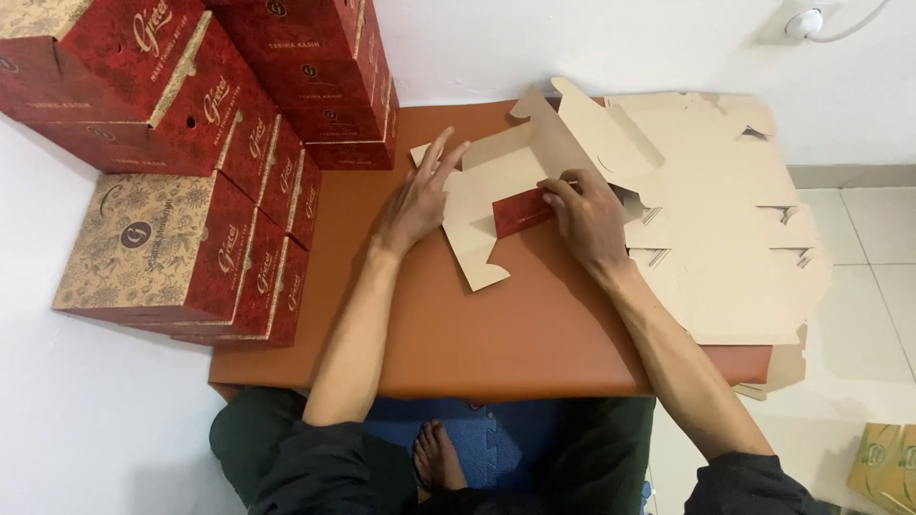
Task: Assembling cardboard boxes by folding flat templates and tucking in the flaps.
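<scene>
Item 1: flat cardboard box blank [496,181], kraft brown on the upper face, lying unfolded on the orange-brown tabletop [458,334] near its far edge. 1 flap [522,212] is turned over so its dark red printed side shows.

Item 2: left hand [417,202], palm down, fingers stretched out and spread, pressing on the left part of the blank. Its grip is apart, closed on nothing.

Item 3: right hand [587,219], fingers bent, the fingertips [551,194] pinched on the edge of the red flap; grip clamped on that flap.

Item 4: stack of further flat box blanks [735,238], same kraft brown, just beside the right hand, covering the right side of the tabletop and overhanging its right edge.

Item 5: pile of assembled dark red boxes [219,153] with beige patterned lids, stacked in several rows along the left of the tabletop and against the white wall.

Item 6: person seated on the floor at the near edge, 1 bare foot [437,456] on a blue mat [506,439] below.
</scene>
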